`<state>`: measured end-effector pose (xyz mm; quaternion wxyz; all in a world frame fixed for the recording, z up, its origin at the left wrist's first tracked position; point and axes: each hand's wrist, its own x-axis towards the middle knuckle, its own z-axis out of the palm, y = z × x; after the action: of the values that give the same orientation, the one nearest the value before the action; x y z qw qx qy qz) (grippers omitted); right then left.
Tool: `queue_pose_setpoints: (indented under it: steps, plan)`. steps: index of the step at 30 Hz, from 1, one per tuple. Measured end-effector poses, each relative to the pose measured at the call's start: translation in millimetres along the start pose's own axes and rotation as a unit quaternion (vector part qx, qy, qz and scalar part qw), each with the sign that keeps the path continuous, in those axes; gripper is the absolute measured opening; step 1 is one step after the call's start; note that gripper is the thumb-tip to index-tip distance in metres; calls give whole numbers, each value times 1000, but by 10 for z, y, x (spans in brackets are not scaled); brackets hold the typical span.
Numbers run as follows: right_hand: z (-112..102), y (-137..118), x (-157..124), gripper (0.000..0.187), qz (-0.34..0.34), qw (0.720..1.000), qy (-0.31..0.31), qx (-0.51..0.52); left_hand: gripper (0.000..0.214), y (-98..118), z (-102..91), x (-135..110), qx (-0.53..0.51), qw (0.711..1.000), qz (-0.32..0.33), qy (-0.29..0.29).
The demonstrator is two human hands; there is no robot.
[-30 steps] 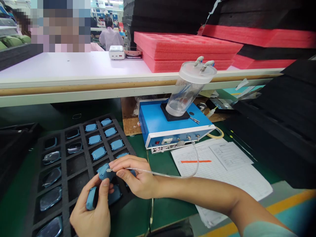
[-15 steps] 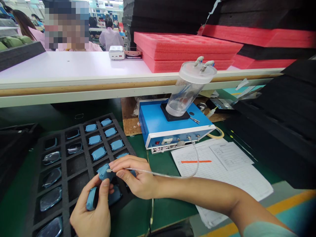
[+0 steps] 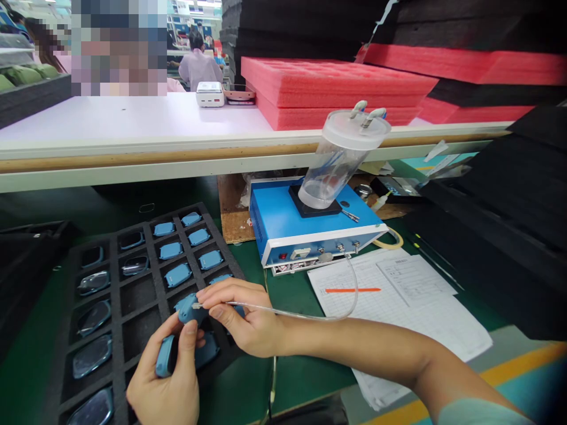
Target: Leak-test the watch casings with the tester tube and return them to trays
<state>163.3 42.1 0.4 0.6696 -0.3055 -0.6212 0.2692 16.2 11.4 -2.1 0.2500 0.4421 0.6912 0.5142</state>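
My left hand (image 3: 166, 383) is closed on two blue watch cases. One watch case (image 3: 186, 308) is pinched up at the fingertips, and a second watch case (image 3: 163, 356), with a black face, sits lower in the palm. In my right hand (image 3: 248, 321) the fingers pinch the end of a clear thin tube (image 3: 305, 316); its small pale tip touches or nearly touches the upper case. Beneath both hands lies a black foam tray (image 3: 116, 342) with blue watch cases in many pockets, some face down, others with dark glass up. The hands cover part of its right side.
The tube runs to a blue box machine (image 3: 283, 215) with a clear cylinder (image 3: 330, 168) standing on top. Printed sheets (image 3: 398, 307) with an orange stick (image 3: 352, 290) lie at right. Above, a white shelf (image 3: 146, 121) carries red foam trays (image 3: 328, 88); people sit beyond.
The hands, watch cases and tube hold nearly the same place. A person behind the shelf has shifted slightly.
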Motion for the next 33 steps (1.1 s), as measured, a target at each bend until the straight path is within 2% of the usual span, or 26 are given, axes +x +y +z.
queue_pose_setpoints:
  steps: [33]
  plan:
    - [-10, -5, -11, 15, 17, 1000, -7, 6, 48, -32, -2, -2, -11, 1000, 2, -5]
